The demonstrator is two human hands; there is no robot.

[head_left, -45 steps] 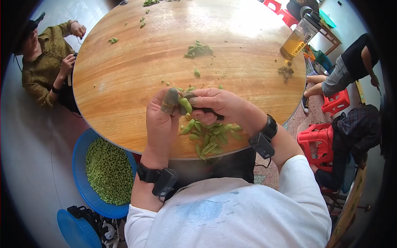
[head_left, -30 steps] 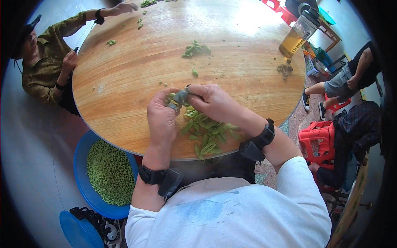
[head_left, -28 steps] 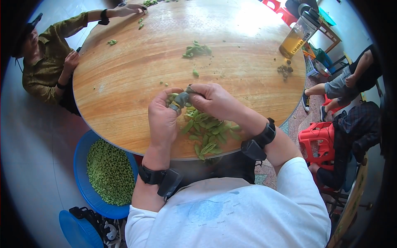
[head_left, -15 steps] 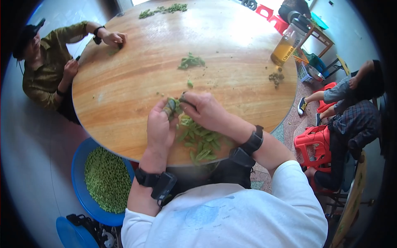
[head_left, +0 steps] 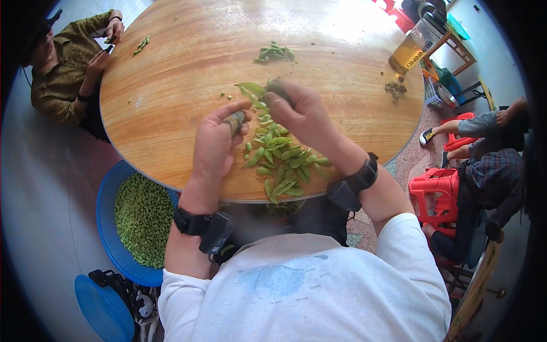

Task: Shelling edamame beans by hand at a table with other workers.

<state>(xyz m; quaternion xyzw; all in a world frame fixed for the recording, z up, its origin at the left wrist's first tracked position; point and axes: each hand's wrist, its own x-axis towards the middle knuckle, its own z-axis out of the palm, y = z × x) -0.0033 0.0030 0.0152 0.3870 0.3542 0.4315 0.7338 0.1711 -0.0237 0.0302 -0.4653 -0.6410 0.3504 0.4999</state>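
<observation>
Item: shelling station at a round wooden table (head_left: 171, 85), seen from above.

Left hand (head_left: 215, 149): curled loosely, thumb and fingertips closed on a small greenish piece, seemingly a shelled bean or a bit of pod; which one could not be told.

Right hand (head_left: 299, 114): closed around an opened green pod (head_left: 250, 88), whose pale tip projected to the left of the knuckles, above the table.

Pile of pods (head_left: 282, 157): lay on the table edge just below and between the two hands; a few loose beans sat beside it.

Blue basin (head_left: 111, 228): stood on the floor under the table's left edge, filled with shelled green beans.

Second, smaller heap of pods (head_left: 273, 52): lay farther across the table. Another person (head_left: 62, 68) sat at the far left rim.

Step judged in hand: splitting one pod and freeing its beans. The next move would likely call for emptying both hands before taking another pod from the pile.
</observation>
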